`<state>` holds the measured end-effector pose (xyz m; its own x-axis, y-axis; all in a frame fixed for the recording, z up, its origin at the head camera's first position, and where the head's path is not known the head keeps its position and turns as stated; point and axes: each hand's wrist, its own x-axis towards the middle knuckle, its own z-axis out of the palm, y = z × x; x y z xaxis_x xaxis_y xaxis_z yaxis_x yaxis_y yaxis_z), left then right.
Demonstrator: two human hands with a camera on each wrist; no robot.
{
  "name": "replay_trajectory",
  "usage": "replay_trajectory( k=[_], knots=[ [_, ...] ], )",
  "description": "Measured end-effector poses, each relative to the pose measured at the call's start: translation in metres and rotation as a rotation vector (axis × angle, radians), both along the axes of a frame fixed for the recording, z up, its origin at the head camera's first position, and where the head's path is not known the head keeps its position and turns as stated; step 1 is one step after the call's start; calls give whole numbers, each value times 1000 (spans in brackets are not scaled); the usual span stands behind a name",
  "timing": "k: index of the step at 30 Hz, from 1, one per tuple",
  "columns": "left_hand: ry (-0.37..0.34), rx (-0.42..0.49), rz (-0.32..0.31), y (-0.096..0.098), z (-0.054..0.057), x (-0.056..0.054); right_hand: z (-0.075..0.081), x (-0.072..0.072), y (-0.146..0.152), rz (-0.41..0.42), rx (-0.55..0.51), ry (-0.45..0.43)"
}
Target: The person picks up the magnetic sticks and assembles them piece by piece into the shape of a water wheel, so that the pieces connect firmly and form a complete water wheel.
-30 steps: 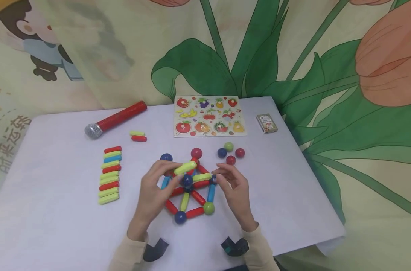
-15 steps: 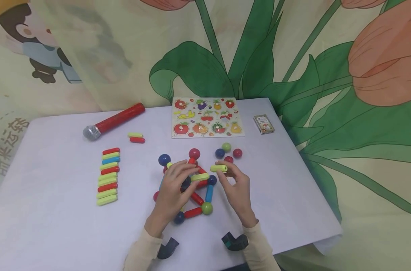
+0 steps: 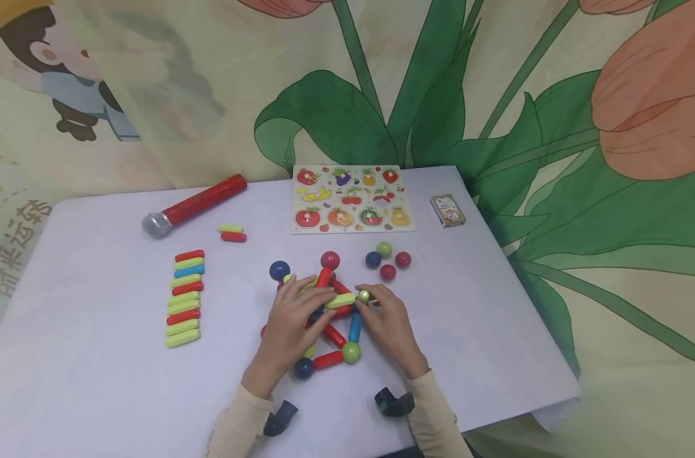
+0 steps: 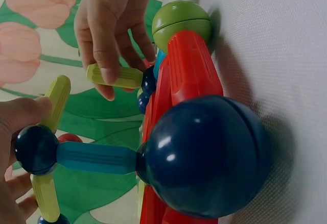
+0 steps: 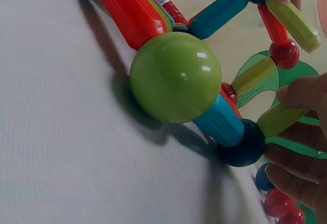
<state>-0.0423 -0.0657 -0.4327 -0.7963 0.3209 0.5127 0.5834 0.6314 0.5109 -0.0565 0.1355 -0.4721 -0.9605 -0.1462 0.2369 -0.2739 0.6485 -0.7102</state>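
Observation:
A structure of coloured magnetic sticks and balls stands on the table, partly hidden by the hands in the head view. My left hand holds its raised blue ball, thumb over the joint with a yellow-green stick. Beneath that ball a blue stick leads down to the base. My right hand pinches another yellow-green stick, standing up from a dark blue corner ball and appearing to touch it. A green ball forms the near right corner.
Several loose sticks lie in a column at the left, with two more behind. Loose balls sit beyond my right hand. At the back are a red microphone, a fruit puzzle board and a small box.
The yellow-green stick that my left hand held a second ago passed to my right hand, which lowered it and turned it upright onto the corner ball. My left hand shifted right onto the raised joint.

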Motion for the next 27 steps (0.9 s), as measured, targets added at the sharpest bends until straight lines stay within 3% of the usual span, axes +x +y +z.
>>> replay_trajectory(
  k=[7,10,13,16,21,24,27],
  knots=[
    [16,-16,7,1,1,0,-3,-2,4,-3,-94,-2],
    [17,-10,12,2,1,0,-6,-7,10,-82,-161,73],
    [17,0,12,3,1,1,-9,-17,17,-206,-129,139],
    [11,9,12,3,0,2,-12,-26,23,-285,27,83],
    [6,10,14,2,-1,1,-15,-34,28,-256,233,-87],
    [9,4,18,2,-2,1,-15,-35,29,-235,225,-121],
    [6,-1,21,2,-1,1,-12,-33,28,-210,121,-105]
  ],
)
